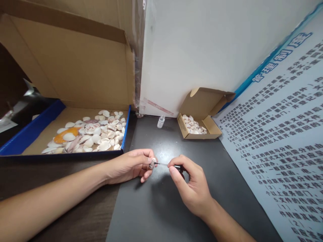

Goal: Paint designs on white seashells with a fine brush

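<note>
Between the thumb and fingers of my left hand [137, 165] is a small patterned seashell [152, 163], held above the dark mat. My right hand [193, 181] grips a thin brush [163, 164] by its black cap-like handle [178, 167]. The dark brush tip points left and meets the shell or lies right beside it; I cannot tell which. Behind both hands a small clear bottle [160, 121] with a white label stands uncapped on the mat.
At the left, an open blue-walled cardboard box [54, 116] holds many shells [104, 131]. A smaller open carton [214, 127] with white shells [193, 125] stands back right. A white panel [181, 50] rises behind, and a printed board [282, 111] borders the right side.
</note>
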`<action>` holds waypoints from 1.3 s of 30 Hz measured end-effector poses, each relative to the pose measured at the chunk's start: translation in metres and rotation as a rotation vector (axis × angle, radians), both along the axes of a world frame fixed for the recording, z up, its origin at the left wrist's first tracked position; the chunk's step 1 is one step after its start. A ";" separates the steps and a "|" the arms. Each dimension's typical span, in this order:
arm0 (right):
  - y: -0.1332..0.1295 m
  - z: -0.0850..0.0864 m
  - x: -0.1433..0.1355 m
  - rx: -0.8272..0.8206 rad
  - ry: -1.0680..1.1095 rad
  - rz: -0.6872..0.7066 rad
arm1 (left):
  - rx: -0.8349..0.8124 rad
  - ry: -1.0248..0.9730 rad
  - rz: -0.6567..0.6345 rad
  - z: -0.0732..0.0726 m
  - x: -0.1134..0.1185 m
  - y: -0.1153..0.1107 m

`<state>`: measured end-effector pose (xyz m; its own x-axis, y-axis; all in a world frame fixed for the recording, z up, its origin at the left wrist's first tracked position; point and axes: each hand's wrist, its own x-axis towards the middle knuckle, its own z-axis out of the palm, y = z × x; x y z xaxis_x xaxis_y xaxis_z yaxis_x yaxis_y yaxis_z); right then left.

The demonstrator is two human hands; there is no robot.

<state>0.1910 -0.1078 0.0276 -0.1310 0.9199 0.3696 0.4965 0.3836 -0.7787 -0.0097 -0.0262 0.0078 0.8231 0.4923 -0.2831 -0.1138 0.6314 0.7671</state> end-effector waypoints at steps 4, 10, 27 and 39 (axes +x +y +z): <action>0.001 0.000 0.000 -0.010 -0.008 -0.008 | -0.008 -0.009 0.002 0.002 0.000 0.000; 0.001 -0.001 0.000 -0.039 -0.017 0.023 | -0.024 -0.028 0.007 0.001 0.001 0.000; 0.000 -0.002 0.000 -0.004 0.012 0.015 | -0.003 0.024 0.009 0.004 0.002 -0.002; 0.000 -0.001 0.000 -0.033 0.006 0.014 | -0.023 0.002 -0.006 0.001 0.001 -0.001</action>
<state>0.1912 -0.1078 0.0270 -0.1418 0.9297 0.3399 0.4866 0.3645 -0.7939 -0.0088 -0.0276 0.0088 0.8256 0.4803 -0.2960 -0.1084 0.6498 0.7523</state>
